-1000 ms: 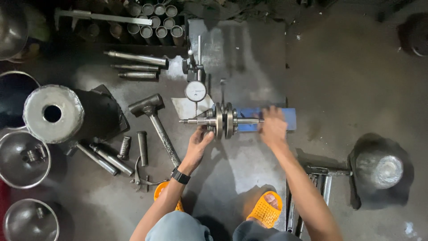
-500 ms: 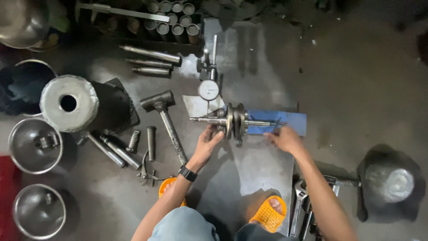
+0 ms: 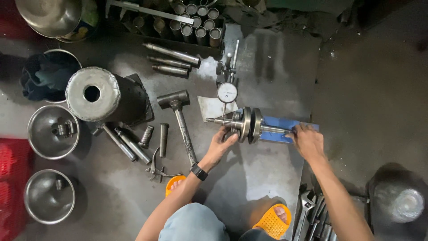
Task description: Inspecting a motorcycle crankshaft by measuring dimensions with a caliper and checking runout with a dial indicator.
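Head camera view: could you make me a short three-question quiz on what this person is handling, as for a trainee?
1. True or false: the left hand touches the crankshaft.
2. What sits just above the crankshaft? A) dial gauge B) funnel C) saw
3. Which tool lies left of the left hand, handle toward the person?

Key: 1 true. 2 A. 3 the hammer; meanwhile the right hand is at the shaft's right end on the blue stand.

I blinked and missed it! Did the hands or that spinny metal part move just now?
Barely. The left hand stayed under the crankshaft, and the right hand stayed at the shaft's end on the blue stand. Nothing was picked up or let go. The dial gauge and hammer kept their places; the camera shifted a little.
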